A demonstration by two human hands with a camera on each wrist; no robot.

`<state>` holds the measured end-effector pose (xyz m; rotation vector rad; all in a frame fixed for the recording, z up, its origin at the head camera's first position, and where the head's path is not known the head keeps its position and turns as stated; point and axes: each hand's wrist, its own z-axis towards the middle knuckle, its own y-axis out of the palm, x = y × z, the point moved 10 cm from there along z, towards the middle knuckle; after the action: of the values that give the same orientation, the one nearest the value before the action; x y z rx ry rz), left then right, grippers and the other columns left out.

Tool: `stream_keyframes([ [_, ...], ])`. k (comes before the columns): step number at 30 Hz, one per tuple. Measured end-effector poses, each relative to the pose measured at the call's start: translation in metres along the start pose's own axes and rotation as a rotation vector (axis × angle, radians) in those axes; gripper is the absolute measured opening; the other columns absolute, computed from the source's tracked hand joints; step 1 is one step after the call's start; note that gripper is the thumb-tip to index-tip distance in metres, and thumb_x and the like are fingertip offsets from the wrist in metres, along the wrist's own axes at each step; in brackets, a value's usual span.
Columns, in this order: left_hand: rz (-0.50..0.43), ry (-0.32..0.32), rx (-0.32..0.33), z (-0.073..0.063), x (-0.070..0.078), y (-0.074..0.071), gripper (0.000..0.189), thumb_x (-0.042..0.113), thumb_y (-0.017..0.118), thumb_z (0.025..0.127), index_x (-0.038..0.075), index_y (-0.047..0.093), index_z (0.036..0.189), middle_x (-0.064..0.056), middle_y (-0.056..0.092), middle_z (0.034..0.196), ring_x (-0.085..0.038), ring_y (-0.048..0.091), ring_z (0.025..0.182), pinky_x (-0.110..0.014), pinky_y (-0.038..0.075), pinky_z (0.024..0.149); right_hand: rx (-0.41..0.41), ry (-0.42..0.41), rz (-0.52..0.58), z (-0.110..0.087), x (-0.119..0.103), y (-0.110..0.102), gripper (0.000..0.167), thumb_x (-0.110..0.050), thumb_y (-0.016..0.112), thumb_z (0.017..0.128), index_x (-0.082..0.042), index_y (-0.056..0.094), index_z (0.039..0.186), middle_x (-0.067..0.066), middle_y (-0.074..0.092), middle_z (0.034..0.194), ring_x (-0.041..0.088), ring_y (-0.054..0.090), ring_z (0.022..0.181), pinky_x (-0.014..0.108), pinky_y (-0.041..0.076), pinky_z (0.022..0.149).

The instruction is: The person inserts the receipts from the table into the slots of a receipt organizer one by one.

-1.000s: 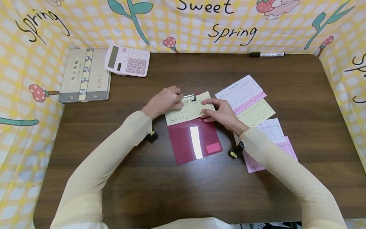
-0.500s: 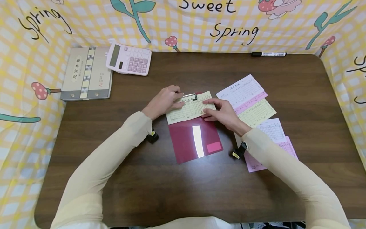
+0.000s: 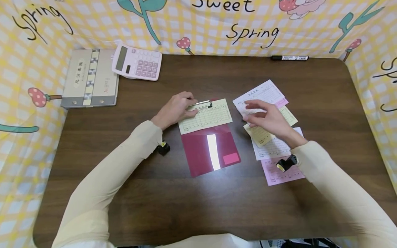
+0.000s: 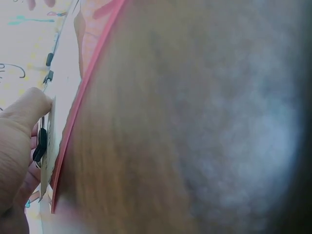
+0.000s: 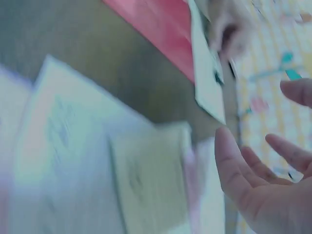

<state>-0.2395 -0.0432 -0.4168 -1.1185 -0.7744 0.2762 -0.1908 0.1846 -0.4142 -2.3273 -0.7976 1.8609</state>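
A dark-red clipboard [image 3: 198, 151] lies mid-table with a pale yellow form slip [image 3: 211, 117] across its top, under the wire clip [image 3: 204, 105]. My left hand [image 3: 176, 108] pinches the clip at the board's upper left; in the left wrist view its thumb [image 4: 34, 107] lies over the clip, other fingers partly hidden behind. My right hand [image 3: 270, 119] hovers over the loose slips on the right, holding nothing. In the right wrist view its fingers [image 5: 229, 161] are spread apart. Beneath it lie a white slip [image 3: 257, 94], a yellow slip [image 3: 258, 135] and a pink slip [image 3: 279, 172], overlapping.
At the back left a pink calculator [image 3: 138, 63] overlaps a grey ledger book [image 3: 102, 77]. A black-and-white marker [image 3: 289, 58] lies along the back edge. Checkered cloth [image 3: 204, 44] screens the table's back and sides.
My right hand has let go of the yellow slip on the clipboard and moved right, over the loose slips. The left hand stays at the clip.
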Motion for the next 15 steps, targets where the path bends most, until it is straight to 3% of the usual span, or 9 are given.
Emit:
stream_keyframes([
  [4,0.001,-0.012,-0.005,-0.001,-0.003,-0.001,0.028,0.020,0.067,0.089,-0.002,0.071,0.106,-0.012,0.059,0.092,-0.022,0.050,0.082,-0.032,0.046,0.073,0.072,-0.020,-0.106,-0.001,-0.007,-0.034,0.061,-0.018,0.073,0.086,-0.015,0.047,0.142,0.015,0.050,0.141,0.025,0.062,0.114,0.015,0.052,0.079],
  [6,0.002,-0.020,-0.010,-0.001,-0.004,0.000,0.028,0.020,0.067,0.090,-0.002,0.071,0.108,-0.011,0.059,0.093,-0.022,0.050,0.083,-0.031,0.046,0.073,0.106,-0.018,-0.157,0.001,-0.009,-0.050,0.066,-0.021,0.075,0.084,-0.018,0.046,0.143,0.014,0.047,0.143,0.031,0.058,0.120,0.015,0.052,0.081],
  [9,-0.001,-0.031,-0.015,0.000,-0.004,0.001,0.029,0.021,0.068,0.090,-0.001,0.071,0.109,-0.012,0.060,0.095,-0.022,0.051,0.084,-0.032,0.047,0.074,0.161,0.008,-0.247,0.005,-0.007,-0.072,0.073,-0.027,0.077,0.082,-0.022,0.042,0.146,0.014,0.044,0.145,0.032,0.054,0.125,0.025,0.051,0.092],
  [11,-0.005,-0.036,-0.018,-0.001,-0.004,0.002,0.031,0.022,0.068,0.090,-0.001,0.070,0.111,-0.012,0.061,0.098,-0.022,0.051,0.085,-0.032,0.047,0.075,0.201,0.028,-0.304,0.009,-0.005,-0.086,0.078,-0.031,0.078,0.081,-0.023,0.039,0.148,0.015,0.043,0.146,0.033,0.051,0.127,0.038,0.048,0.099],
  [15,-0.018,-0.043,-0.017,-0.002,-0.006,0.002,0.033,0.023,0.069,0.089,-0.001,0.070,0.113,-0.013,0.062,0.101,-0.023,0.052,0.087,-0.032,0.048,0.076,0.255,0.079,-0.415,0.022,0.004,-0.107,0.086,-0.036,0.077,0.080,-0.018,0.032,0.151,0.018,0.041,0.148,0.038,0.045,0.130,0.055,0.039,0.102],
])
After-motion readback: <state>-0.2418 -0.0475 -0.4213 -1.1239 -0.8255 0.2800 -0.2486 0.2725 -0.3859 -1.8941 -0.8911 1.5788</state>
